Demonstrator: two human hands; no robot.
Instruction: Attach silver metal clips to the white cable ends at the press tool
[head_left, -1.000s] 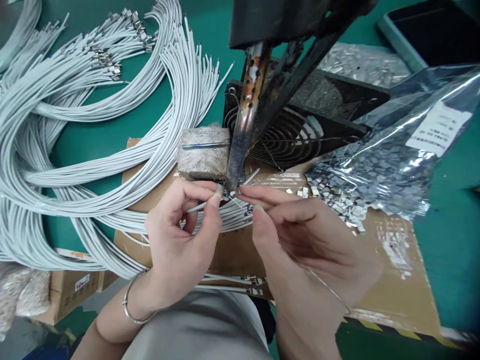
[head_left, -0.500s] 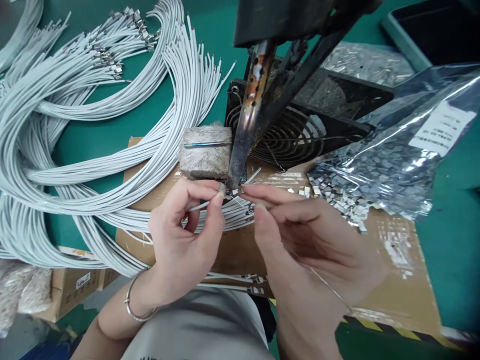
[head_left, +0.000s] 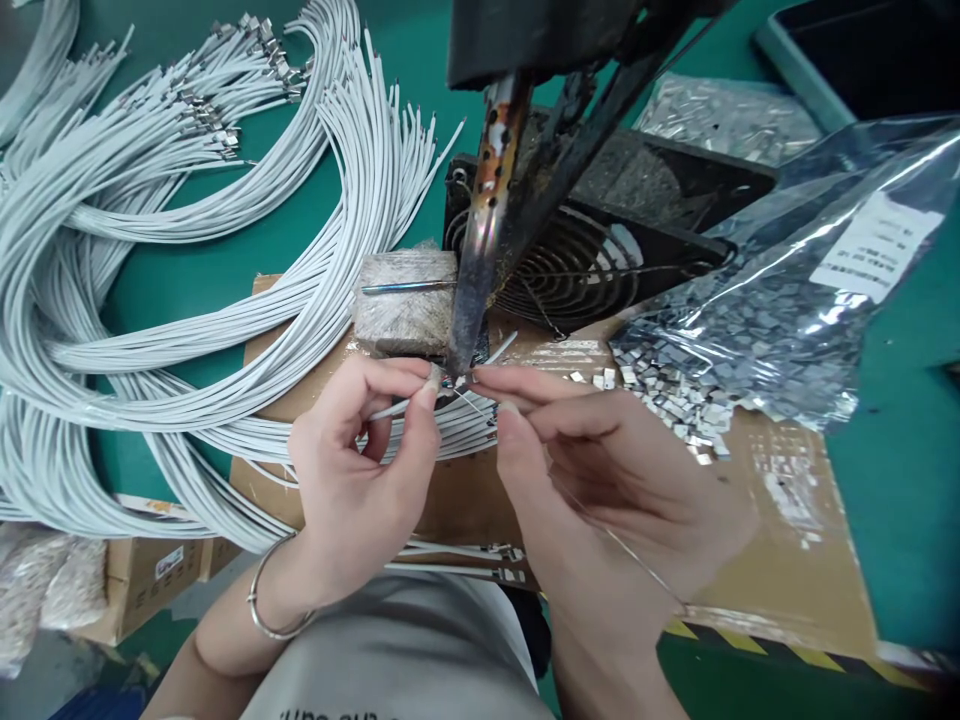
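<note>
My left hand (head_left: 367,460) pinches a white cable (head_left: 390,411) near its end between thumb and forefinger. That end is right under the tip of a soldering iron (head_left: 474,270), whose barrel is heat-stained. My right hand (head_left: 600,470) is closed around a thin solder wire (head_left: 643,565), which runs back through the palm. The wire's front end reaches the iron's tip. The right forefinger touches or nearly touches a tiny shiny metal piece (head_left: 460,382) at the tip; fingers partly hide the joint.
Bundles of white cables (head_left: 187,340) fill the left. A worn block (head_left: 405,305) stands left of the iron, with a black fan (head_left: 577,265) behind. Small metal parts (head_left: 675,400) spill from a clear bag (head_left: 810,290) on the cardboard (head_left: 787,540). Finished-looking cable ends (head_left: 499,553) lie near my body.
The whole view has shifted slightly, so everything sits a little further left. Both hands keep their grips at the iron's tip, where the small metal piece looks shinier.
</note>
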